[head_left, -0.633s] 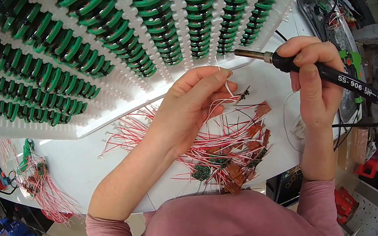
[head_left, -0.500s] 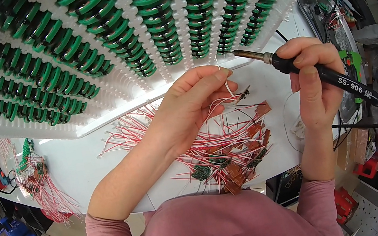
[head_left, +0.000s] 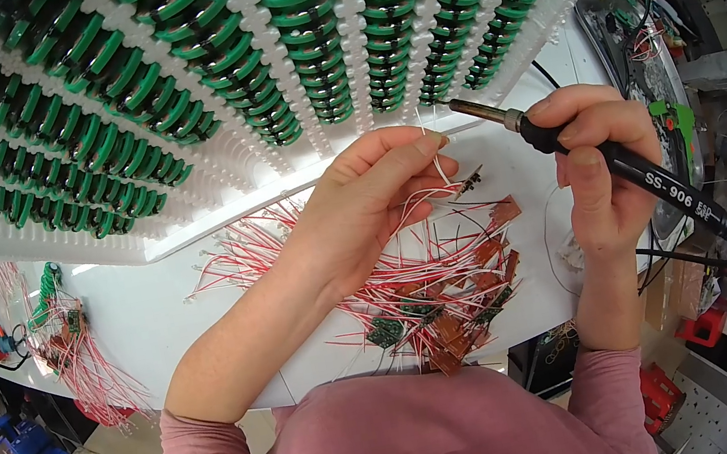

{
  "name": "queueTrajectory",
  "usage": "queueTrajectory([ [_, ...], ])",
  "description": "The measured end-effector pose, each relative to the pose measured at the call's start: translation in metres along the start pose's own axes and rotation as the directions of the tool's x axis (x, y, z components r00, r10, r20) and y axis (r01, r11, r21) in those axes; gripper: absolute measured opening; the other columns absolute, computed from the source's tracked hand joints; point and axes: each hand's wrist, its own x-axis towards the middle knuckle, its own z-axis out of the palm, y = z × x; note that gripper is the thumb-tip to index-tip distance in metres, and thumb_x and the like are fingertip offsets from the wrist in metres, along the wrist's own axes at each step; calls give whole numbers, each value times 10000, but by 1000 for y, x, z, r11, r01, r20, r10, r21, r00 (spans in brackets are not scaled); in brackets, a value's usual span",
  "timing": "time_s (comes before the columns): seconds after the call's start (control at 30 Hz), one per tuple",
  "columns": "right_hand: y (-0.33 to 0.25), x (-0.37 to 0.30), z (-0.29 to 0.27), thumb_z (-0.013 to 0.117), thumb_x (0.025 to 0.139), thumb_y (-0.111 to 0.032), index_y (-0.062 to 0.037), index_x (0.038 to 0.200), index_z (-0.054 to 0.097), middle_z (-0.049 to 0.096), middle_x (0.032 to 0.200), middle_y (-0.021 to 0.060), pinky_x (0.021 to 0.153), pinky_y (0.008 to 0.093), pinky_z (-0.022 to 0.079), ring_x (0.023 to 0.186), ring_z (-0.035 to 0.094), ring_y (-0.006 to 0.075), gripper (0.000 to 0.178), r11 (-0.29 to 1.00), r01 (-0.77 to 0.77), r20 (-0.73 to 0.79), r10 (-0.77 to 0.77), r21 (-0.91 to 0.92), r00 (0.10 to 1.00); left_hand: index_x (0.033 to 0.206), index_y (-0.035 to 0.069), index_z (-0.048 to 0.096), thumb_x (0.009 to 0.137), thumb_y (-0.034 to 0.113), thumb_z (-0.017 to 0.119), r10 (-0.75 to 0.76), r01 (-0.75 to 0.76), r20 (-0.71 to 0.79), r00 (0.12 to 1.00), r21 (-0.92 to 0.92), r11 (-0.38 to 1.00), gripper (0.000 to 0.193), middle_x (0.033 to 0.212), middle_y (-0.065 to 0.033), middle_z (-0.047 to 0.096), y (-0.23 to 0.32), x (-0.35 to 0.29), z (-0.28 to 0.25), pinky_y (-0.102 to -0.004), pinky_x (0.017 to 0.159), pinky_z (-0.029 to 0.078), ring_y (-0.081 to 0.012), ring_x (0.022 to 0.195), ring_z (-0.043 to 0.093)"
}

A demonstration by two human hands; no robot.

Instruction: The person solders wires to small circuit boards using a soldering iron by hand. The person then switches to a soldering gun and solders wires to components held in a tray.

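Between the thumb and fingers of my left hand are thin white wires, pinched so that their ends stick up. A small circuit board hangs from wires beside those fingers. My right hand grips a black soldering iron, its tip pointing left, close to the upper wire ends; I cannot tell whether they touch. Just beyond the tip stands a white foam tray holding rows of round green circuit boards. Below my left hand lies a heap of red and white wires with small brown and green boards.
Another bundle of wired boards lies at the left of the white table. At the right are a dark tray with wire scraps and a bright green holder. The iron's cable curves down at the right.
My right hand and the soldering iron have shifted slightly, with the handle tilting down a little more. My left hand keeps its pinch on the wires in nearly the same place.
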Motion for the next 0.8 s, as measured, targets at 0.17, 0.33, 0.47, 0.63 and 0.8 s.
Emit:
queueTrajectory([
  [0.17,-1,-2,1,630,767,-93,-19,864,515,576,935,149,729,271,440,819,551,194,168,987,39,48,-32,-153,998,938,105,565,847,214,561,9,-8,19,1000,-24,1000,142,848,-18,607,0,1,-2,-198,632,427,-74,762,560],
  [0.33,-2,-4,3,637,765,-103,-23,865,520,586,924,149,733,276,442,823,555,198,174,983,66,64,-56,-172,996,945,98,567,848,211,561,3,-2,17,1000,-35,999,149,852,-22,607,0,0,-4,-202,641,433,-76,768,561],
  [0.47,-4,-4,6,636,767,-104,-23,864,519,586,923,149,731,281,443,824,553,201,172,989,28,38,-23,-142,999,953,96,568,850,212,561,2,-1,30,1000,-38,999,155,856,-24,609,1,-1,-6,-206,650,439,-76,766,564],
  [0.63,-3,-4,7,632,771,-107,-22,864,517,583,924,150,731,280,443,821,550,200,171,992,13,28,-9,-129,1000,951,99,570,851,213,561,5,-3,32,999,-37,999,152,858,-23,611,1,-1,-8,-206,659,440,-77,767,566],
  [0.8,-1,-4,8,626,777,-111,-18,873,508,576,932,152,726,272,445,821,548,198,178,988,44,57,-36,-146,998,951,102,572,851,214,560,3,-1,34,999,-34,999,151,859,-22,611,1,-1,-10,-204,664,438,-80,767,567],
])
